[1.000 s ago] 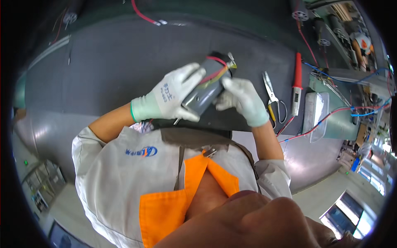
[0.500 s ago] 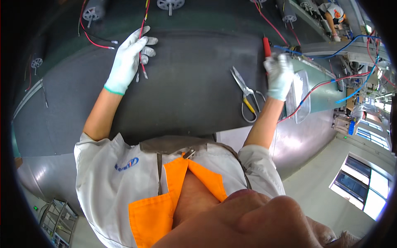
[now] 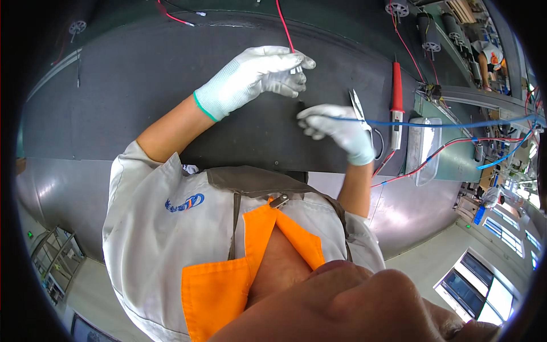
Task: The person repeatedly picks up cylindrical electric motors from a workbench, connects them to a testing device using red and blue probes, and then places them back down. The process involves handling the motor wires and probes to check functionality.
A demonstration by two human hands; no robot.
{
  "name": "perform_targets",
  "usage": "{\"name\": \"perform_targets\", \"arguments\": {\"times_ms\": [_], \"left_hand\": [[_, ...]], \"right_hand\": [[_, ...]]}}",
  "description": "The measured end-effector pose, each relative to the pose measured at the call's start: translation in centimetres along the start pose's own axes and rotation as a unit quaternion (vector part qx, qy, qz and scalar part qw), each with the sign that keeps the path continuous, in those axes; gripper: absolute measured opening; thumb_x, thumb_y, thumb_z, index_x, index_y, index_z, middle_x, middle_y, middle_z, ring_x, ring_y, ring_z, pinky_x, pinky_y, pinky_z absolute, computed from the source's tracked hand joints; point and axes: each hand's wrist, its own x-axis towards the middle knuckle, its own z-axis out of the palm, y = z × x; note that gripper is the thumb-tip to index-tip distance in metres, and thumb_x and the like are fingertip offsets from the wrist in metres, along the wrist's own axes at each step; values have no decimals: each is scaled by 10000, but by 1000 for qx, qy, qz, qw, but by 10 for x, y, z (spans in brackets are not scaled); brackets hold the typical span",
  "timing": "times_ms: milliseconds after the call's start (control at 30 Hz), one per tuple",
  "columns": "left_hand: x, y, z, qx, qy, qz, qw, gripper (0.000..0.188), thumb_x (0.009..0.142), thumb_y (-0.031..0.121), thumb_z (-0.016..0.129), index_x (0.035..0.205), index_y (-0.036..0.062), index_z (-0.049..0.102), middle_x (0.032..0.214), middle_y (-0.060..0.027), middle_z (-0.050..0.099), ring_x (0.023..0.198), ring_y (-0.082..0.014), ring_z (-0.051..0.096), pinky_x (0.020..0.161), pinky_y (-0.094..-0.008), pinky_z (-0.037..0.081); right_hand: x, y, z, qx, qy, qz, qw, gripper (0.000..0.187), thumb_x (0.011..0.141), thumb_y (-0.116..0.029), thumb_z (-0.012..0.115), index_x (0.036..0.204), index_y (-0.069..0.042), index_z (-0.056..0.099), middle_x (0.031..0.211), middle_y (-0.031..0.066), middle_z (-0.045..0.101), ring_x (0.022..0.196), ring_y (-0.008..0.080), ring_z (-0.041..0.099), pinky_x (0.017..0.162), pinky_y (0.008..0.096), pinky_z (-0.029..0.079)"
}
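Observation:
My left hand (image 3: 265,74), in a white glove with a green cuff, pinches a red wire (image 3: 285,25) near its pale terminal ends. The wire comes down from the far edge of the view. Close by on the right, my gloved right hand (image 3: 339,130) is closed on a blue cable (image 3: 433,123), whose dark tip (image 3: 301,106) shows at the fingertips. Scissors (image 3: 357,105) lie partly hidden behind this hand. To its right, a red and white handheld probe (image 3: 397,94) rests on the dark mat (image 3: 154,114).
A clear plastic box (image 3: 424,151) stands at the right, with a red cable (image 3: 444,149) running across it. Grey motors (image 3: 428,34) with hanging wires line the far right. Other wire ends (image 3: 185,21) lie at the far left. A person (image 3: 489,57) works at the far right.
My left hand has moved right with the red wire. My right hand has left the red probe, which lies on the mat, and now grips the blue cable nearer the left hand. The view has shifted.

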Motion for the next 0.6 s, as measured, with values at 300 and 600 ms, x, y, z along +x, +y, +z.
{"name": "perform_targets", "arguments": {"times_ms": [300, 600], "left_hand": [[10, -7, 20, -68, 65, 86, 992, 330, 1048, 225, 583, 1217, -38, 688, 1079, -99, 716, 997, -182, 700, 913, -359, 589], [9, -6, 15, -99, 47, 85, 990, 279, 1039, 186, 583, 1185, -21, 700, 1012, -106, 738, 882, -178, 725, 838, -316, 596]], "right_hand": [[-3, -25, 36, 162, 126, -251, 946, 669, 969, -213, 675, 1501, 98, 414, 868, 192, 723, 762, 222, 711, 699, 296, 570], [34, -23, 42, 229, 80, -296, 924, 825, 953, -271, 710, 1561, 88, 282, 840, 195, 712, 735, 237, 719, 630, 296, 565]]}}
